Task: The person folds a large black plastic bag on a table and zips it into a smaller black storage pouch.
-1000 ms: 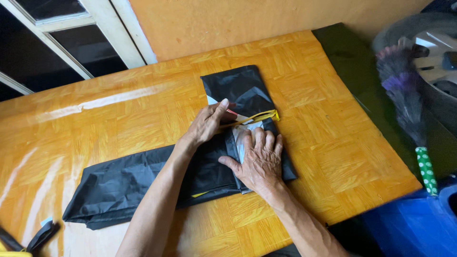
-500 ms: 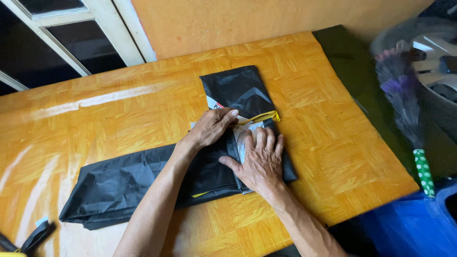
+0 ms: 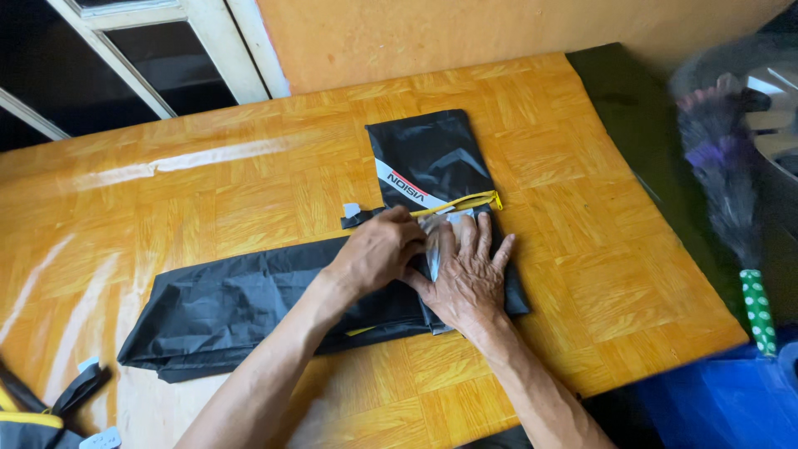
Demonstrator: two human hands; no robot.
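A black fabric cover [image 3: 224,312] lies folded in a long strip across the orange wooden table [image 3: 582,249]. Its far end [image 3: 432,162] turns away from me and shows a white stripe and a yellow edge cord. My left hand [image 3: 378,254] is curled over the fold near the cord, fingers bent and pressing on the fabric. My right hand [image 3: 465,278] lies flat, fingers spread, on the fabric and a clear plastic patch beside it. Both hands touch each other at the fold.
A dark feather duster with a green dotted handle [image 3: 752,303] leans at the right. A blue object [image 3: 715,399] sits below the table's near right corner. A black and yellow strap [image 3: 50,399] lies at the lower left. A window frame [image 3: 208,50] stands behind.
My left hand has drawn back from the yellow cord toward me and curled into a loose fist on the fold. My right hand has stayed flat in place.
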